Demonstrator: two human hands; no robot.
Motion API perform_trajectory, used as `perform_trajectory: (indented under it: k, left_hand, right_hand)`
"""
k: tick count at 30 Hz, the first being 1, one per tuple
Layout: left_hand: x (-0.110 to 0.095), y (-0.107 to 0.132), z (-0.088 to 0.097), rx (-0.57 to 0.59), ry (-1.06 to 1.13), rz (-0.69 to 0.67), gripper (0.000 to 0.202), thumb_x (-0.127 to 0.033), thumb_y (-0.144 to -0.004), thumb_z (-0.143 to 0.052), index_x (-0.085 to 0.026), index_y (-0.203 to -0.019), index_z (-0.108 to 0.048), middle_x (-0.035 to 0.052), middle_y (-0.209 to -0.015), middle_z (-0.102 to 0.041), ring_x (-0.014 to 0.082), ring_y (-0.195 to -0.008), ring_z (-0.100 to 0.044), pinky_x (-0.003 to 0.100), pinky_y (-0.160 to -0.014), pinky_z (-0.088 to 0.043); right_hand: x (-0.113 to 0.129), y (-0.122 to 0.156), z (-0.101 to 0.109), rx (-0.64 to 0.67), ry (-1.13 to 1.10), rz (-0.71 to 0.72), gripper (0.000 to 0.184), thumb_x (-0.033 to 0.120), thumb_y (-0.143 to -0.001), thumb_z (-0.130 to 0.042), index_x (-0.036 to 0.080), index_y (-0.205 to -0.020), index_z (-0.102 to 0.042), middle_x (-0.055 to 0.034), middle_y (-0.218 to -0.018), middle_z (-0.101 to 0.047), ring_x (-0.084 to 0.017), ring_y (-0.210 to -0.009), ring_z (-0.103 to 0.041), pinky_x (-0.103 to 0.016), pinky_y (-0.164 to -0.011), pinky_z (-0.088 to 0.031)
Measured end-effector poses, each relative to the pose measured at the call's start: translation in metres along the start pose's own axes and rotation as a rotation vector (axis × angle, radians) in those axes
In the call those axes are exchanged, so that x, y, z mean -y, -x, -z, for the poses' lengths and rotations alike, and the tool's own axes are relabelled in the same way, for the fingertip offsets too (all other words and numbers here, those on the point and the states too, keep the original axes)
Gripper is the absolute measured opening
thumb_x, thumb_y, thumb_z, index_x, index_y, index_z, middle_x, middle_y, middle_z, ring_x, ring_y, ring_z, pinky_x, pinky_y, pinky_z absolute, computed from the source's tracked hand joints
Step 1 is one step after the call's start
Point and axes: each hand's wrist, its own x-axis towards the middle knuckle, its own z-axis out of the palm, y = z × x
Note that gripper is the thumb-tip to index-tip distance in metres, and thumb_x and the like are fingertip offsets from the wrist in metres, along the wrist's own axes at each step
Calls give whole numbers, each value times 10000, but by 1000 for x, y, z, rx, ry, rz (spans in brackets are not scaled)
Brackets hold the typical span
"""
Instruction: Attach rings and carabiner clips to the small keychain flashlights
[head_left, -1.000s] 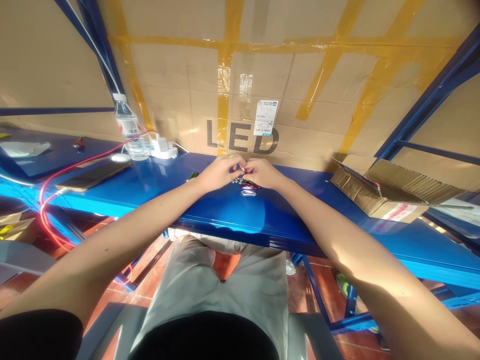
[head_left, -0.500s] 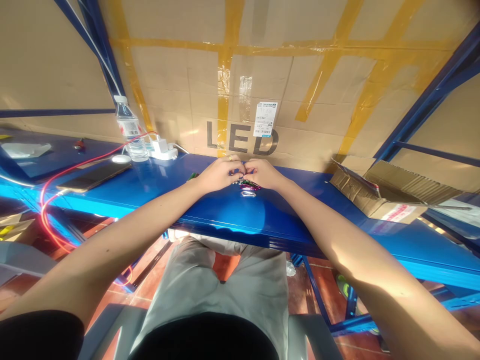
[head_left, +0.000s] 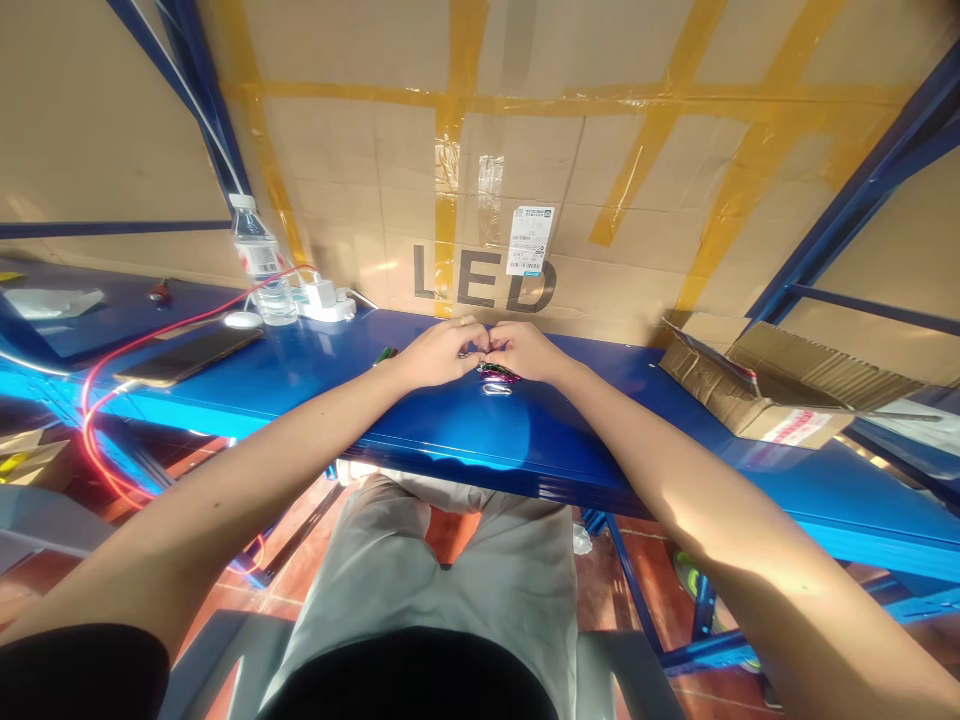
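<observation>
My left hand (head_left: 442, 353) and my right hand (head_left: 526, 350) meet above the blue table, fingertips pinched together and touching. Something small and metallic shows between them, mostly hidden by the fingers. Just below the right fingers lie shiny magenta metal loops (head_left: 504, 373), which look like small carabiners. Nearest me in that cluster is a silver loop (head_left: 497, 389), flat on the table. A green item (head_left: 385, 355) shows partly behind my left wrist. A ring is on a left finger.
An open cardboard box (head_left: 757, 390) stands at right. To the left are a water bottle (head_left: 262, 262), a white power strip (head_left: 328, 305), a phone (head_left: 191, 355) and a red cable (head_left: 142, 340). A large cardboard sheet (head_left: 360, 190) rises behind the blue table (head_left: 442, 430).
Both hands stay in nearly the same place, with a slight shift of the fingers. The left fingertips have moved a little, and the small metal part between them looks differently placed.
</observation>
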Motion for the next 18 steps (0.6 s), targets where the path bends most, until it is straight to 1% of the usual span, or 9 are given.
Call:
perform_trajectory:
  k: [3, 5, 7, 8, 10, 13, 15, 18]
  left_hand:
    - [0, 0, 0, -26, 1, 22, 131, -196, -897, -575, -192, -1018, -627, 62, -1018, -674, 191, -868, -624, 328, -806, -488]
    - [0, 0, 2, -81, 32, 64, 215, -215, -912, -567, -188, -1124, -587, 59, -1018, -667, 170, -805, -612, 312, -753, -484]
    - [1, -1, 4, -156, 60, 113, 289, -213, -913, -560, -181, -1199, -538, 56, -1003, -661, 156, -765, -597, 298, -715, -478]
    - [3, -1, 5, -190, 59, 128, 288, -200, -907, -554, -179, -1193, -534, 54, -986, -661, 155, -761, -593, 297, -715, -477]
    - [8, -1, 7, -214, 34, 139, 225, -159, -882, -539, -180, -1104, -566, 48, -932, -665, 162, -771, -593, 305, -733, -477]
    - [19, 0, 7, -154, 10, 187, 179, -125, -829, -537, -179, -983, -610, 45, -877, -674, 179, -776, -605, 317, -734, -476]
    - [26, 1, 7, -77, 1, 240, 167, -130, -807, -546, -177, -940, -637, 48, -870, -688, 186, -772, -616, 319, -722, -476]
    - [31, 3, 6, 48, -12, 282, 148, -134, -791, -558, -179, -880, -668, 48, -848, -710, 192, -757, -626, 320, -714, -474]
  right_hand:
    - [1, 0, -1, 20, -141, -33, 76, 243, -696, -669, 177, -704, -632, 25, -626, -584, -141, -622, -522, -281, -603, -402]
    - [3, -1, 0, 23, -232, -49, 115, 270, -697, -693, 175, -728, -636, 31, -608, -579, -144, -616, -529, -286, -609, -419]
    - [5, -2, 0, 27, -293, -56, 143, 271, -684, -719, 169, -769, -665, 21, -639, -613, -157, -645, -565, -301, -640, -456]
    - [5, -2, 0, 31, -305, -59, 157, 260, -676, -726, 167, -797, -687, 11, -667, -640, -165, -666, -586, -310, -660, -475]
    - [7, -2, 0, 34, -285, -62, 191, 225, -668, -720, 165, -848, -733, -12, -724, -681, -178, -697, -614, -325, -689, -501]
    - [7, -1, -1, 26, -171, -25, 217, 166, -667, -688, 172, -861, -784, -42, -827, -716, -178, -726, -620, -333, -712, -511]
    - [6, -1, -2, 14, -89, 16, 221, 136, -669, -668, 182, -841, -799, -50, -887, -719, -177, -754, -614, -336, -734, -510]
    - [4, 0, -2, 5, 4, 56, 236, 109, -682, -636, 200, -823, -801, -48, -911, -709, -184, -794, -608, -344, -767, -503]
